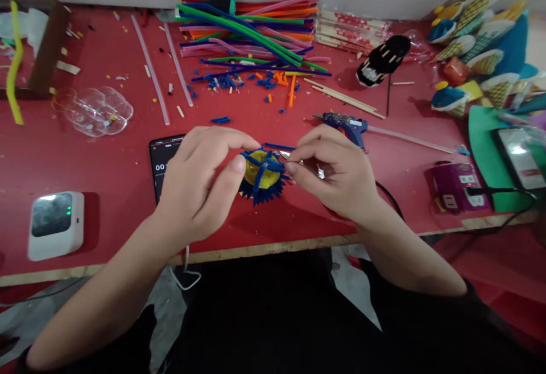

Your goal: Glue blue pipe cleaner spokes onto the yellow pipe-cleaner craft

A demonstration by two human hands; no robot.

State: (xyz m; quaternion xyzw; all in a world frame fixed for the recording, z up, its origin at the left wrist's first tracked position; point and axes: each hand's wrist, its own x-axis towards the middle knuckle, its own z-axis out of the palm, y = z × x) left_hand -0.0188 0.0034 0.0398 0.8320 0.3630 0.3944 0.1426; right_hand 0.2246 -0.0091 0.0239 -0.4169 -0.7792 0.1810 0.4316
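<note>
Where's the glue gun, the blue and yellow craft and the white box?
Glue gun (351, 126), head view, blue body.
Blue and yellow craft (268, 179), head view, yellow part.
White box (52, 214), head view, dark screen.

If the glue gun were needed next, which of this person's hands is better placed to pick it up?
Probably the right hand: the glue gun lies just beyond it, on the same side. The left hand is farther off, on the other side of the blue-and-yellow piece.

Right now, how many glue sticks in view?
3: a left stick and a shorter stick beside it, both left of the pipe cleaners; a third stick juts from the back of the glue gun. Others may be hidden.
</note>
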